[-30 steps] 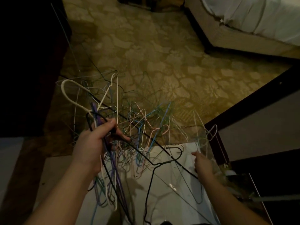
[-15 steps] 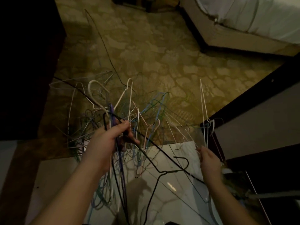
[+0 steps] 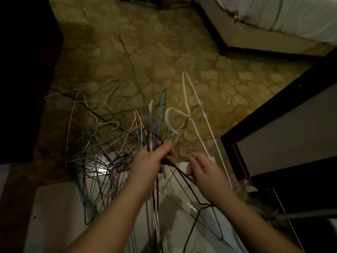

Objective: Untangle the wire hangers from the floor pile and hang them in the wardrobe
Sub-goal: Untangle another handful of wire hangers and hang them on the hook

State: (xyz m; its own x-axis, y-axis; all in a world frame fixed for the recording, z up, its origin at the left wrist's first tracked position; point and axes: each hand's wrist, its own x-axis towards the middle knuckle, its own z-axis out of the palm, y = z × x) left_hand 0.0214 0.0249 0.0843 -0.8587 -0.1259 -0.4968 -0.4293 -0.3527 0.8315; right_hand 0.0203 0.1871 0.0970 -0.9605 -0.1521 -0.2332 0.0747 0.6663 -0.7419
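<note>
My left hand [image 3: 149,163] grips a bunch of coloured wire hangers [image 3: 155,121] by their necks, lifted above the floor. A white hanger [image 3: 191,106] sticks up from that bunch toward the right. My right hand [image 3: 202,172] is close beside the left, fingers curled round a black wire hanger [image 3: 193,212] that droops below both hands. A looser tangle of wire hangers [image 3: 94,154] in white, purple and green trails down to the floor on the left. The wardrobe [image 3: 284,143] is the dark-framed unit at the right.
Patterned beige carpet [image 3: 164,57] covers the floor ahead. A bed with white bedding [image 3: 284,17] stands at the top right. Dark furniture [image 3: 23,70] fills the left side. A pale glossy floor strip [image 3: 58,216] lies under my arms.
My left hand has swung the bunch to the right, toward the middle. My right hand has moved left to meet it, and the white hanger now stands up between them.
</note>
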